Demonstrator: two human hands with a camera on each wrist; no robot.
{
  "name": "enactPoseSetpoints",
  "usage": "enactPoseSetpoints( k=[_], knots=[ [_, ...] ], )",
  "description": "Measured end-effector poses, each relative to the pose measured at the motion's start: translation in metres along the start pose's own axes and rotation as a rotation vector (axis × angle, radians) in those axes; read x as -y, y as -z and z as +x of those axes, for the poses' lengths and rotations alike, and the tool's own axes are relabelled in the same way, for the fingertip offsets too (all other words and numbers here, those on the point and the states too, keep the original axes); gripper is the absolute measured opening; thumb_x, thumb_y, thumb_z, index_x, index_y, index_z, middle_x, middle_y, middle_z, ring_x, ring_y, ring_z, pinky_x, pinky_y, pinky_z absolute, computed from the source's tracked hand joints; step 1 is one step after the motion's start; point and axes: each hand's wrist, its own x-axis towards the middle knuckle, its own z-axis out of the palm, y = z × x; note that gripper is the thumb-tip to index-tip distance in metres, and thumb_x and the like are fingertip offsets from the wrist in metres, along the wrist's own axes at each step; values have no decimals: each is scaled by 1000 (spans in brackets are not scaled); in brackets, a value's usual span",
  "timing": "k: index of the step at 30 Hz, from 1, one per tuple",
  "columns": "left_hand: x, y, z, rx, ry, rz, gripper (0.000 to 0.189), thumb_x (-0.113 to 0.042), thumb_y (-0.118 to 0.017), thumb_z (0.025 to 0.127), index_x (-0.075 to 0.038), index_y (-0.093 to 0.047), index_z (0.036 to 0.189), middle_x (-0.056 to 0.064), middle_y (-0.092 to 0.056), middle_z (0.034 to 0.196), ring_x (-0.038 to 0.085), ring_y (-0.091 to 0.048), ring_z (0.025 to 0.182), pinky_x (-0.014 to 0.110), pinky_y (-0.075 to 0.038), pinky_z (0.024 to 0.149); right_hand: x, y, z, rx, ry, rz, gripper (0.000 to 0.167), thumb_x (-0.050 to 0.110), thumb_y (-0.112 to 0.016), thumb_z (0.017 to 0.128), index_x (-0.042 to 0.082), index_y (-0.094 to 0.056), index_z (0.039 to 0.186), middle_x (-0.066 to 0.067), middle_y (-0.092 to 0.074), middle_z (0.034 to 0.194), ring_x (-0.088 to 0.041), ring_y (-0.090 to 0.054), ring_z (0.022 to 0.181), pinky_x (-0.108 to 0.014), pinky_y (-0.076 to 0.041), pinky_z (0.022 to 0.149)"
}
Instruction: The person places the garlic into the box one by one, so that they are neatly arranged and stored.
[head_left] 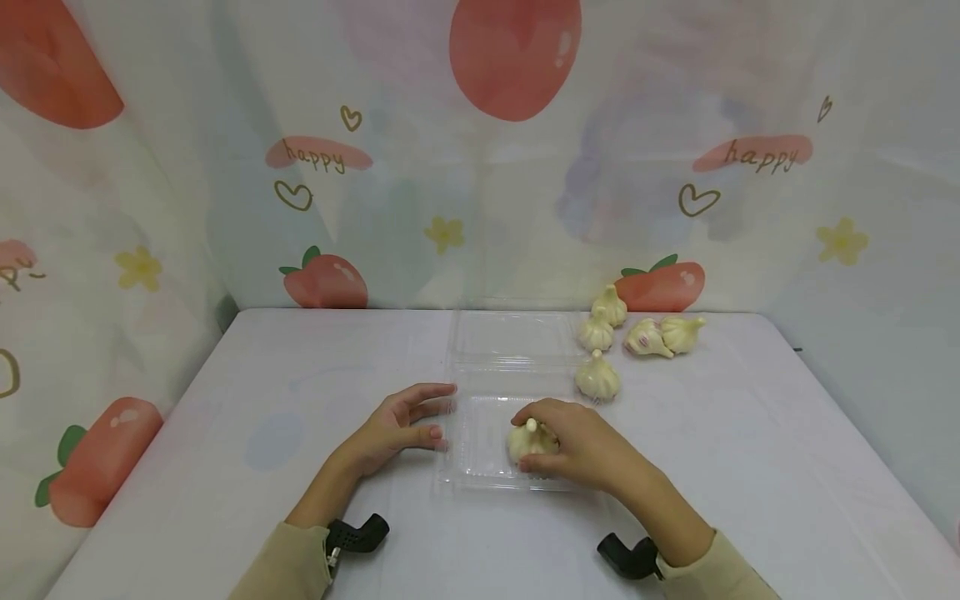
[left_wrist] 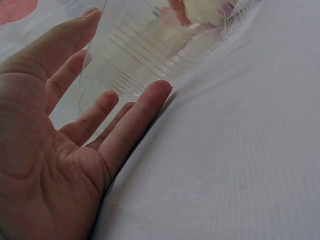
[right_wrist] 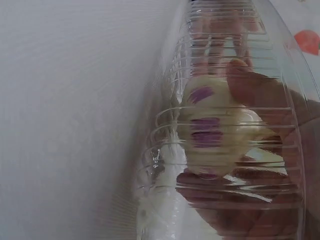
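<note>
The right hand (head_left: 581, 448) pinches a garlic bulb (head_left: 521, 443) between fingers and thumb, within the clear box (head_left: 483, 437). The left hand (head_left: 390, 429) is at the box's left edge, fingers apart; whether they touch it is hard to tell. Five more bulbs (head_left: 597, 380) lie to the right, near the open lid (head_left: 517, 337).

I've got the container tray (head_left: 483, 442) just below centre on my head feed, with its lid (head_left: 517, 335) laid out behind it. One garlic bulb (head_left: 525, 450) is in the tray, between the right hand (head_left: 581, 446)'s thumb and fingers. The left hand (head_left: 397, 422) is at the tray's left edge. Right of the container I see a lone bulb (head_left: 597, 379) near the fold, two bulbs (head_left: 596, 335) beside the lid, one behind the other, and a side-by-side pair (head_left: 667, 335) further right. All on the table (head_left: 300, 467).
</note>
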Motion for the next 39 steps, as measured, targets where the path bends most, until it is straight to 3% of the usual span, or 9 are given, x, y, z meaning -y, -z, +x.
enactPoseSetpoints(
  k=[7, 12, 16, 22, 28, 39],
  knots=[
    [0, 0, 0, 3, -8, 2, 62, 3, -67, 91, -5, -45, 148, 12, -37, 158, 35, -35, 144, 37, -58, 91, 0, 5, -2, -8, -13, -5, 44, 40, -81, 83, 21, -66, 119, 8, -66, 120, -15, -62, 110, -44, -52, 96],
    [0, 0, -1, 7, -18, -19, 62, 2, -67, 91, -4, -44, 147, 15, -36, 158, 37, -34, 144, 40, -59, 91, -2, 15, -4, 13, -38, 13, 45, 37, -82, 81, 20, -67, 120, 7, -66, 117, -12, -62, 99, -33, -55, 82],
    [0, 0, 0, 2, -11, -15, 61, 3, -67, 91, -5, -44, 147, 14, -36, 158, 36, -34, 145, 40, -59, 90, -3, 21, -6, 51, -53, 88, 44, 26, -84, 80, 19, -67, 120, 5, -66, 117, -16, -65, 101, -26, -56, 74],
    [-1, 0, 0, 3, -2, -4, 62, 3, -66, 91, -5, -44, 148, 13, -37, 158, 36, -35, 145, 39, -59, 91, -3, 19, -4, 38, -15, 134, 38, 15, -84, 79, 16, -68, 113, 5, -67, 109, -16, -65, 98, -29, -60, 74],
    [-1, 0, 0, 4, 2, -18, 63, 4, -66, 90, -5, -44, 148, 15, -36, 158, 36, -35, 144, 38, -58, 91, 2, 8, 1, 4, -15, 159, 32, 19, -85, 79, 21, -68, 106, 12, -60, 99, -13, -61, 96, -25, -60, 77],
    [-1, 0, 0, -3, 5, -20, 62, 4, -67, 90, -6, -46, 147, 12, -39, 157, 35, -36, 144, 39, -58, 91, 9, -2, 2, -14, 14, 185, 31, 23, -84, 81, 22, -68, 108, 11, -59, 98, -10, -61, 94, -28, -60, 79]
  ],
)
